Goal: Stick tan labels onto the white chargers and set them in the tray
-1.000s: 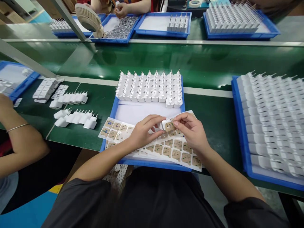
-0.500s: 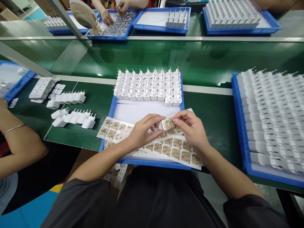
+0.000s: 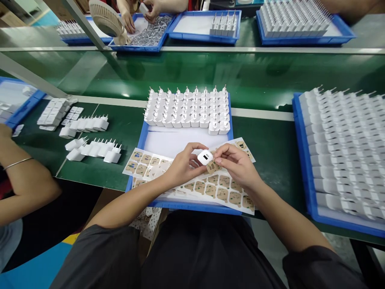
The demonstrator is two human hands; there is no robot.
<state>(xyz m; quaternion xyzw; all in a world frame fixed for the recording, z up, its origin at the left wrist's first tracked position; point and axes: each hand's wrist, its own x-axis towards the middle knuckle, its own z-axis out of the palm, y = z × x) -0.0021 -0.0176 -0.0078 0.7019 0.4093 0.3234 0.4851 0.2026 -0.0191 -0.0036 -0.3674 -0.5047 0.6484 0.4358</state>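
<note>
My left hand [image 3: 187, 163] holds a white charger [image 3: 205, 157], its face with a dark port turned up. Between the thumb and fingers of my right hand [image 3: 236, 162] is a brown sticker [image 3: 213, 166], just right of and below the charger face. Both hands are above sheets of brown stickers [image 3: 222, 194], which lie across the near part of a blue tray [image 3: 192, 207]. Rows of white chargers [image 3: 186, 108] stand with pins up in the tray's far part.
White chargers [image 3: 94, 148] and small white pieces lie on the green table at left, near another person's arm [image 3: 27, 180]. A full blue tray [image 3: 306, 176] stands at right. Across the divider, another person's hands [image 3: 152, 10] are over a tray of metal parts [image 3: 150, 34].
The sticker has come away from the charger face, which now shows its port. My right hand has shifted slightly left and down with the sticker. Across the divider, the person's hands have moved.
</note>
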